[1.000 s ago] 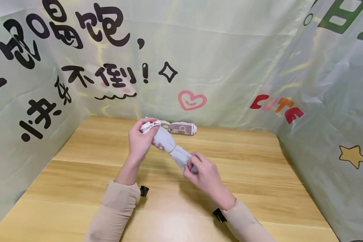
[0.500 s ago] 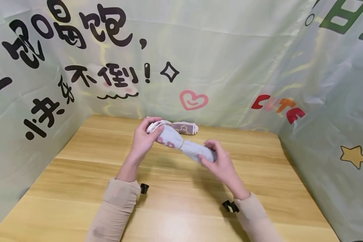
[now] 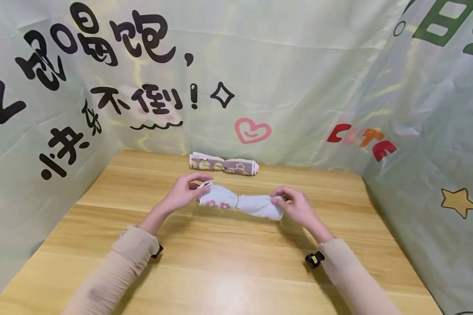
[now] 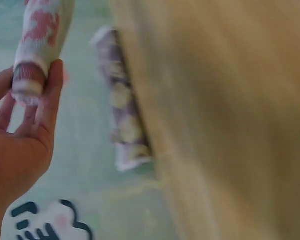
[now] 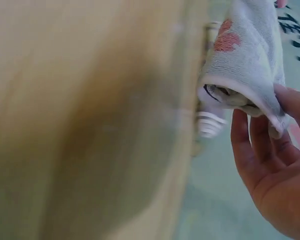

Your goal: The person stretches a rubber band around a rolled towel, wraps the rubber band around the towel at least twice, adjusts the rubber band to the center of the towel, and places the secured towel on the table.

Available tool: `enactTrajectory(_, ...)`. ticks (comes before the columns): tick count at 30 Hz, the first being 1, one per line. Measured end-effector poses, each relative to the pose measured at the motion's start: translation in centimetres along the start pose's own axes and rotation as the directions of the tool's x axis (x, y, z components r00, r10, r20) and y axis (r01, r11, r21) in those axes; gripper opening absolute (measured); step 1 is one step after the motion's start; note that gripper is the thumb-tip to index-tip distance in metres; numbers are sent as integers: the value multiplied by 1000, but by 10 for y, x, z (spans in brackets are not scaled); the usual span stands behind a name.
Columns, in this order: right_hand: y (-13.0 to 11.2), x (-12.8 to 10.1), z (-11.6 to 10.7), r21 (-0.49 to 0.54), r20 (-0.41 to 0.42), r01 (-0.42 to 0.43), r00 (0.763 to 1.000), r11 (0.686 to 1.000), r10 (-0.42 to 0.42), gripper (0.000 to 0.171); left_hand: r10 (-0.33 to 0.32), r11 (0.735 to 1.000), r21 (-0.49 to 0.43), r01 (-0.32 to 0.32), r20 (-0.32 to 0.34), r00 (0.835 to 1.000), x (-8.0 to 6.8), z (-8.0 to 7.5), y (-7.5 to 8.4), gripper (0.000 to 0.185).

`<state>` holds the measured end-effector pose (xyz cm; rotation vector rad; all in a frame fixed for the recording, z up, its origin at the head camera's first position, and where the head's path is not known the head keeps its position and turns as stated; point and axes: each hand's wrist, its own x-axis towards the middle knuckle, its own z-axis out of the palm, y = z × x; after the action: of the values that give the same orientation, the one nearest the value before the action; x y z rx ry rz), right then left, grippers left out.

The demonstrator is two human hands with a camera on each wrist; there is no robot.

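A pale rolled towel (image 3: 258,205) with pink flowers is held between both hands, cinched at its middle by a thin band (image 3: 238,201). My left hand (image 3: 181,192) pinches its left end; in the left wrist view the thumb and fingers hold the tip of the roll (image 4: 45,40). At the other end, my right hand (image 3: 299,209) grips the edge between thumb and fingers. The right wrist view looks into the loose, open end of the towel (image 5: 245,55), with the right hand (image 5: 277,175) below it.
Behind lies a second rolled towel (image 3: 240,167), purple with yellow and white patterns, near the back edge of the wooden table (image 3: 220,262). A printed pale green cloth (image 3: 299,78) encloses the table at the back and sides.
The pale towel has come down and toward me, from slanting to nearly level. Both hands moved with it, the right one shifting outward. The purple towel behind is now fully uncovered.
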<state>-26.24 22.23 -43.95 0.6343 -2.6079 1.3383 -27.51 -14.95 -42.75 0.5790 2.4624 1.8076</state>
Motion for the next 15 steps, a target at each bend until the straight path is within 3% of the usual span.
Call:
enactTrajectory(8, 18, 3, 20, -102, 148, 60, 988, 993, -45, 18, -52, 995, 86, 42, 110, 993, -3, -17, -28, 26)
enactTrajectory(11, 17, 0, 22, -157, 231, 55, 973, 986, -18, 21, -85, 991, 118, 69, 137, 987, -8, -20, -35, 29)
enactTrajectory(15, 13, -3, 23, -212, 327, 37, 944, 977, 35, 42, -145, 987, 87, 133, 150, 978, -16, -23, -47, 38)
